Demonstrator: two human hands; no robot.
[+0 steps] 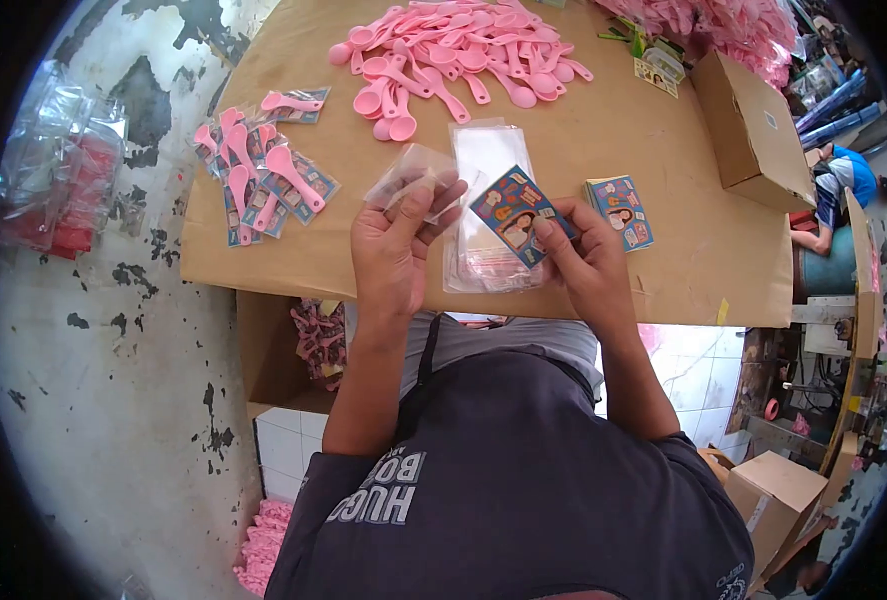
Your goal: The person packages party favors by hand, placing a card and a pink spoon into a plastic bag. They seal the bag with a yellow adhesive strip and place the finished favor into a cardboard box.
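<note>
My left hand point(395, 245) pinches a clear plastic bag point(403, 172) between thumb and fingers, above the front of the table. In my right hand point(591, 262) is a blue printed card point(511, 215), gripped at its right edge and tilted, its picture side up. Under and between the hands lies a stack of clear plastic bags point(485, 262). Just right of my right hand sits a pile of the same cards point(623, 212). To the left are several packed pink spoons point(238, 180), each with a card in clear plastic.
A large heap of loose pink spoons point(453, 50) covers the back of the brown-papered table point(343, 240). A cardboard box point(748, 130) stands at the back right beside pink bundles point(728, 30). Clear and red packaging point(73, 180) lies far left. Another person point(843, 185) is at the far right.
</note>
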